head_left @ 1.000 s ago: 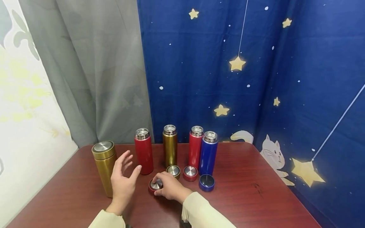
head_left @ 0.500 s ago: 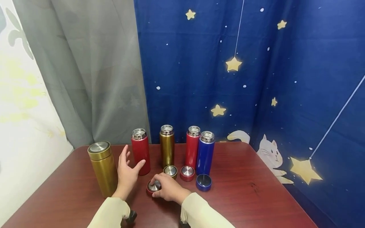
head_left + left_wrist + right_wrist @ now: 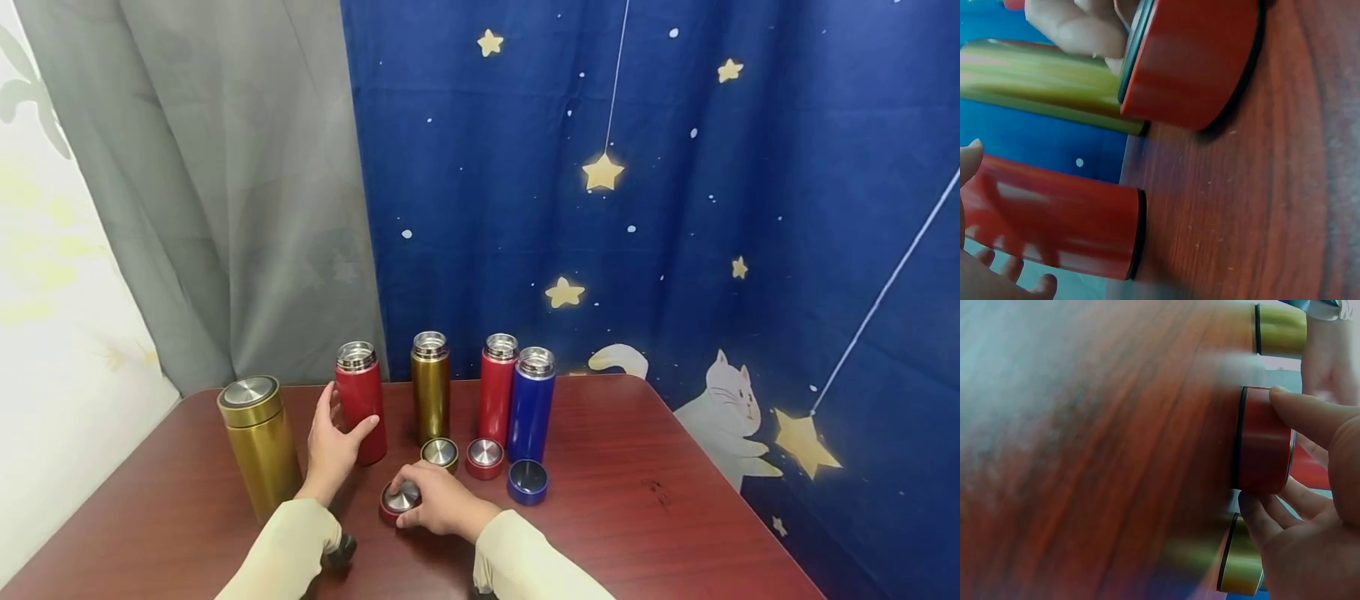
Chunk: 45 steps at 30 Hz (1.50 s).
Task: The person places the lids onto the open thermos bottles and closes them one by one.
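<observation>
My right hand (image 3: 446, 502) holds a red lid (image 3: 400, 498) with a brushed steel top, low at the table's front middle. In the right wrist view, thumb and fingers pinch the sides of this red lid (image 3: 1264, 440); whether it touches the wood I cannot tell. My left hand (image 3: 333, 446) is beside the left red thermos bottle (image 3: 362, 412), thumb and fingers spread around its lower part. That bottle stands upright with its steel neck uncovered. In the left wrist view, the fingers (image 3: 1013, 269) are at the red bottle (image 3: 1060, 219); contact is unclear.
A capped gold thermos (image 3: 258, 450) stands left of my left hand. Uncapped gold (image 3: 431, 392), red (image 3: 497, 396) and blue (image 3: 532, 408) bottles line the back. Before them lie a gold lid (image 3: 439, 455), a red lid (image 3: 484, 458) and a blue lid (image 3: 528, 482) on the table (image 3: 637, 533).
My left hand has moved in to the left red bottle from the space beside the capped gold thermos. My right hand stays on the red lid. The head view has shifted slightly.
</observation>
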Tool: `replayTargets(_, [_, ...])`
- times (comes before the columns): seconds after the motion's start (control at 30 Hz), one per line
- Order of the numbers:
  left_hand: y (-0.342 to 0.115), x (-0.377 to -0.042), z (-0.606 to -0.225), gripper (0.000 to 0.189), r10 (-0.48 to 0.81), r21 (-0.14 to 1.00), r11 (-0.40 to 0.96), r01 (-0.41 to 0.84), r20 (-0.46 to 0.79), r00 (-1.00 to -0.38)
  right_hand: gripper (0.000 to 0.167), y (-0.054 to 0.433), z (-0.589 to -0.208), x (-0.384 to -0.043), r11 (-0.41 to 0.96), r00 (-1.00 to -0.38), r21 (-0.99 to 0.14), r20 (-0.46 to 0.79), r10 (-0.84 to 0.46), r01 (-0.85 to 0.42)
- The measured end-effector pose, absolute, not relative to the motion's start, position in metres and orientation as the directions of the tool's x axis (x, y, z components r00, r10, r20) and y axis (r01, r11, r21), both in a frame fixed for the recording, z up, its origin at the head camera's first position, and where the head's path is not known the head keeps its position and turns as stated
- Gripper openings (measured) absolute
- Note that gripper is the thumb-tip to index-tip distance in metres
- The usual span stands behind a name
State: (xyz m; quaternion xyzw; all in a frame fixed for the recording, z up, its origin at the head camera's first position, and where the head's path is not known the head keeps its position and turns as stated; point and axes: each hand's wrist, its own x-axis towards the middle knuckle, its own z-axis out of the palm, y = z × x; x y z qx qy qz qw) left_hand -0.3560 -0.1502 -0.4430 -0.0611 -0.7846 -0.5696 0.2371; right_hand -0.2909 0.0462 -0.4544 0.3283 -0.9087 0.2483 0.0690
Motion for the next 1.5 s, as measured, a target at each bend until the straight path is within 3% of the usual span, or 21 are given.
replayTargets(0.4, [-0.156, -0.364, -0.444, 0.083, -0.186, 0.874, 0.358, 0.329, 0.412, -0.892, 0.037, 0.05, -0.456, -0.292, 0.633, -0.743, -0.391, 0.304, -0.596, -0.668])
replayTargets(0.97, [-0.153, -0.352, -0.44, 0.083, -0.165, 0.873, 0.356, 0.334, 0.41, -0.897, 0.035, 0.055, -0.45, -0.294, 0.659, -0.784, -0.431, 0.252, -0.568, -0.616])
replayTargets(1.5, [-0.153, -0.341, -0.436, 0.083, -0.142, 0.878, 0.348, 0.329, 0.396, -0.907, 0.048, 0.056, -0.441, -0.3, 0.577, -0.803, -0.559, 0.381, -0.459, -0.595])
